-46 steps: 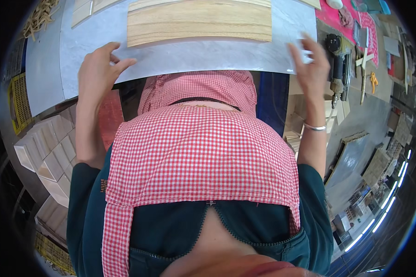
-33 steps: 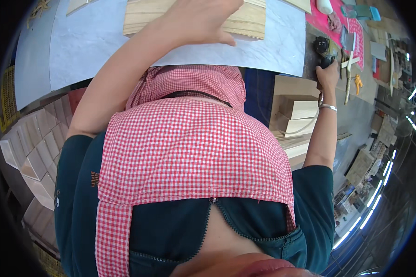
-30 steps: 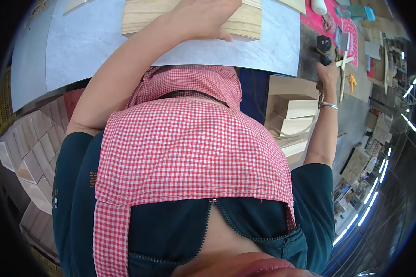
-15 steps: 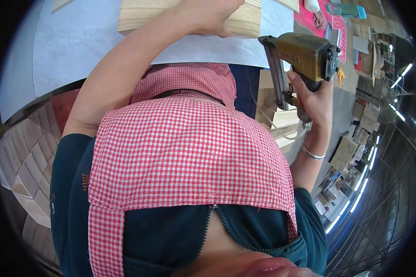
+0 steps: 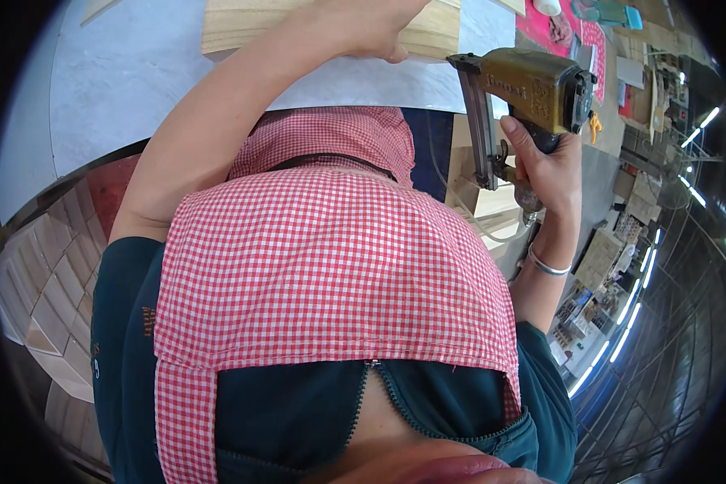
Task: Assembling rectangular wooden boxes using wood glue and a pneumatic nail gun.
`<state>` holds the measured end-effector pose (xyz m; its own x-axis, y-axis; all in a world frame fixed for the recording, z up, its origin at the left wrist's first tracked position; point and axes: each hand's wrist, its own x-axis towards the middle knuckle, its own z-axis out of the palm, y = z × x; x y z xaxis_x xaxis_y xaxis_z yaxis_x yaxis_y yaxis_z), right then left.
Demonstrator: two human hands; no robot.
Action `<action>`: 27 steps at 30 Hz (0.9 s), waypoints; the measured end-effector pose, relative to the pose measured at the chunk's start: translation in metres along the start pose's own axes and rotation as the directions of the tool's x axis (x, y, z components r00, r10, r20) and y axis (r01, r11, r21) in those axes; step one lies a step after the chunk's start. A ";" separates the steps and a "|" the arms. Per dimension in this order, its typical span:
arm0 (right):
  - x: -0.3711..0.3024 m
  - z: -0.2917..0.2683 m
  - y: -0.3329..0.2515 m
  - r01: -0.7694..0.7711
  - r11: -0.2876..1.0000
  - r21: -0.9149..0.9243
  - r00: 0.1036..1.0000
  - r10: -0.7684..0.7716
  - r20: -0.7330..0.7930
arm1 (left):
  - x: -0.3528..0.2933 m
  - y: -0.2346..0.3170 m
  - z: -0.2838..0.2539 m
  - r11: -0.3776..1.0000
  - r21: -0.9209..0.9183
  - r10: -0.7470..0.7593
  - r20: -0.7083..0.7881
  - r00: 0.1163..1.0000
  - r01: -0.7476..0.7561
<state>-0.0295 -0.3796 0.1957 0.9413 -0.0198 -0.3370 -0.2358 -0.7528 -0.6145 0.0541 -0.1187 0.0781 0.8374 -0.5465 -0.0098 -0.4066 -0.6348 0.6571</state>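
Brown-gold nail gun (image 5: 532, 89) clasped by the curled fingers of the right hand (image 5: 552, 171), near the wooden piece (image 5: 246, 29) on the marbled counter (image 5: 153, 77) under the left hand (image 5: 367, 31), with fingers too hidden to tell how open.

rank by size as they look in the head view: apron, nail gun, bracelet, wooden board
1. Apron
2. Nail gun and wooden board: unsure, the left hand and picture edge hide part of the board
3. Bracelet

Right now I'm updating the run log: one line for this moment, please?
left hand: over wooden piece, partly cropped | right hand: gripping brass-coloured fastening gun | gun nose: by piece's near right corner, contact unclear
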 end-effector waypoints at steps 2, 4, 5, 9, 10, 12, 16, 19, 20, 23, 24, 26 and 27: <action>0.001 -0.002 -0.004 -0.017 1.000 -0.001 1.000 0.017 0.015 | 0.002 0.001 -0.002 0.998 -0.024 -0.050 0.096 0.994 0.053; 0.002 -0.003 -0.009 -0.032 0.999 -0.002 0.999 0.032 0.030 | 0.003 0.002 -0.003 0.993 -0.041 -0.097 0.190 0.977 0.107; 0.003 -0.004 -0.012 -0.032 0.999 -0.002 0.999 0.032 0.029 | 0.004 0.001 -0.003 0.993 -0.041 -0.097 0.190 0.977 0.106; 0.009 -0.008 -0.024 -0.037 0.989 -0.146 0.995 0.049 0.083 | -0.002 0.000 -0.003 0.996 -0.044 -0.075 0.157 0.985 0.083; 0.008 -0.009 -0.023 -0.033 0.989 -0.146 0.996 0.046 0.082 | -0.007 0.002 -0.011 0.995 -0.061 -0.064 0.180 0.982 0.076; 0.006 -0.011 -0.020 0.043 0.993 -0.110 0.999 -0.040 0.035 | -0.030 -0.001 -0.030 0.983 -0.126 -0.101 0.213 0.972 0.130; -0.009 -0.010 -0.013 0.108 0.992 -0.062 0.994 -0.110 -0.025 | -0.096 -0.052 -0.062 0.877 0.165 -0.477 0.213 0.852 0.450; -0.013 -0.008 -0.013 0.093 0.995 -0.044 0.994 -0.095 -0.045 | -0.120 -0.072 -0.065 0.947 0.136 -0.299 0.034 0.954 0.291; -0.010 -0.007 -0.013 0.099 0.994 -0.043 0.994 -0.101 -0.040 | -0.116 -0.070 -0.060 0.932 0.155 -0.338 0.034 0.941 0.329; -0.005 0.000 -0.012 0.112 0.993 -0.035 0.994 -0.112 -0.002 | -0.093 -0.045 -0.038 0.936 0.107 -0.338 0.020 0.941 0.334; -0.003 0.001 -0.011 0.116 0.993 -0.033 0.993 -0.115 0.012 | -0.085 -0.036 -0.032 0.953 0.045 -0.301 0.004 0.954 0.300; -0.002 0.006 -0.012 0.128 0.991 -0.025 0.992 -0.127 0.022 | -0.077 -0.026 -0.027 0.954 0.035 -0.298 0.000 0.955 0.297; -0.002 0.008 -0.011 0.136 0.991 -0.014 0.991 -0.135 0.023 | -0.071 -0.021 -0.024 0.958 0.029 -0.285 -0.001 0.959 0.285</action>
<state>-0.0307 -0.3662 0.1974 0.9589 0.0971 -0.2667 -0.1026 -0.7577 -0.6445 0.0119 -0.0528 0.0831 0.9189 -0.3426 -0.1956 -0.1618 -0.7795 0.6051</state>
